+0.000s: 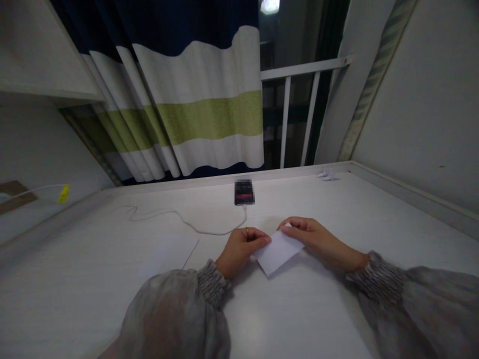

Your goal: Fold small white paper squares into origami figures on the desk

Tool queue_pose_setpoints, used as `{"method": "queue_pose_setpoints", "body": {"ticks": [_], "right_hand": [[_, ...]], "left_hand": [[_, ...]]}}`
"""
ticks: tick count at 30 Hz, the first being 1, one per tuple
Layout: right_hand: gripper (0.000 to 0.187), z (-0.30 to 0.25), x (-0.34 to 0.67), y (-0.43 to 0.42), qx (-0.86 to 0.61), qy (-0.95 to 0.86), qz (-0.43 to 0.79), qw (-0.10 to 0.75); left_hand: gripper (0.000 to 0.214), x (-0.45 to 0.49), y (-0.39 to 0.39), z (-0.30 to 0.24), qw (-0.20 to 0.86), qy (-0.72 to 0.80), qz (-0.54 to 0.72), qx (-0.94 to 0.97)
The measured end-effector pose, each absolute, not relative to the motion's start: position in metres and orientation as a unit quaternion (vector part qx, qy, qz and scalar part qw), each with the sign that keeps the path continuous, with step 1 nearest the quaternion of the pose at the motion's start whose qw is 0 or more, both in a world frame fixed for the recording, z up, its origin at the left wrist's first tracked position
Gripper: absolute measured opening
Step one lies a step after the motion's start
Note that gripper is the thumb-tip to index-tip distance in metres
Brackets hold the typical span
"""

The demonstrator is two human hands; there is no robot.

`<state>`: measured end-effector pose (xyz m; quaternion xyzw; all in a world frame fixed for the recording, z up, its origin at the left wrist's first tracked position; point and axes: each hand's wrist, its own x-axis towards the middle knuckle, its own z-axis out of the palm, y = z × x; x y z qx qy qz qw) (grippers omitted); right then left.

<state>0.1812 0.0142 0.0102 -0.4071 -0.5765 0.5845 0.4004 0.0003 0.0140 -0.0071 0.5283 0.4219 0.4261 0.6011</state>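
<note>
A small white sheet of paper (279, 253) is held between my two hands, tilted, just above the white tabletop. My left hand (241, 249) pinches its left edge between thumb and fingers; a ring shows on one finger. At the upper right corner my right hand (309, 237) grips the same paper, thumb on top and fingertips behind. The underside of the paper and some fingertips are hidden. Left of my left hand, another white sheet of paper (168, 255) lies flat on the table, partly covered by my grey sleeve.
A dark phone-like device (244, 193), its screen blurred, lies beyond my hands. A white cable (202, 232) runs from it leftward over the tabletop (299, 314). Small white folded pieces (328, 174) sit at the back right. A striped curtain (209, 114) hangs behind.
</note>
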Motion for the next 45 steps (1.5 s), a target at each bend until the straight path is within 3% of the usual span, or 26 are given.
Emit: {"method": "queue_pose_setpoints", "body": {"ticks": [3,6,14,26,35,45], "right_hand": [[0.033,0.009,0.18,0.016,-0.376,-0.54,0.598,0.459],[0.036,0.004,0.172,0.016,-0.359,-0.532,0.628,0.441],[0.031,-0.005,0.154,0.008,-0.407,-0.523,0.571,0.485],[0.034,-0.003,0.161,0.005,-0.413,-0.609,0.513,0.443],[0.034,0.0,0.174,0.002,-0.296,-0.82,0.248,0.423],[0.046,-0.001,0.184,0.005,-0.295,-0.857,0.108,0.408]], "left_hand": [[0.023,0.0,0.018,-0.007,0.569,0.435,0.512,0.474],[0.023,0.003,0.018,-0.006,0.555,0.443,0.552,0.436],[0.023,0.011,0.011,-0.003,0.583,0.437,0.523,0.442],[0.021,0.011,0.009,-0.002,0.618,0.424,0.498,0.436],[0.019,0.012,0.005,0.004,0.635,0.411,0.496,0.427],[0.039,0.007,0.004,0.004,0.692,0.364,0.436,0.445]]}}
